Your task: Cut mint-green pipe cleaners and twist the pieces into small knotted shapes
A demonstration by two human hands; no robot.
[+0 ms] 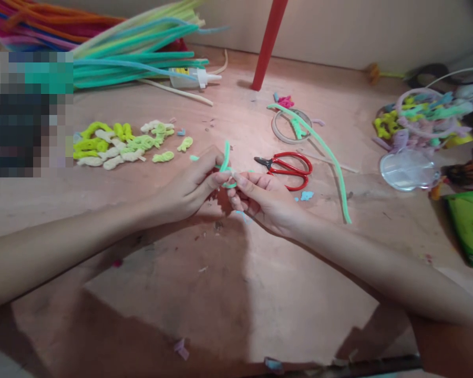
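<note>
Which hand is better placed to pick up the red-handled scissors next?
Likely the right hand: it lies right beside the red-handled scissors, whose handles face its side. The left hand is farther off. Both hold the mint-green pipe cleaner, so the right would need to let go.

Both forearms are bare. The left forearm [71,244] enters at the left edge, below mid-height, and slants up toward the centre; the right forearm [358,257] comes in from the lower right edge and slants up leftward, so the two converge. The left hand [193,189] and right hand [270,202] meet just above the middle of the frame, their fingertips close together. The left thumb [213,184] reaches rightward, its index finger bent above it, both closed in a pinch. The right thumb [250,186] points up and left, its tip pinched in, while the other fingers curl, some showing beneath the thumb.
</note>
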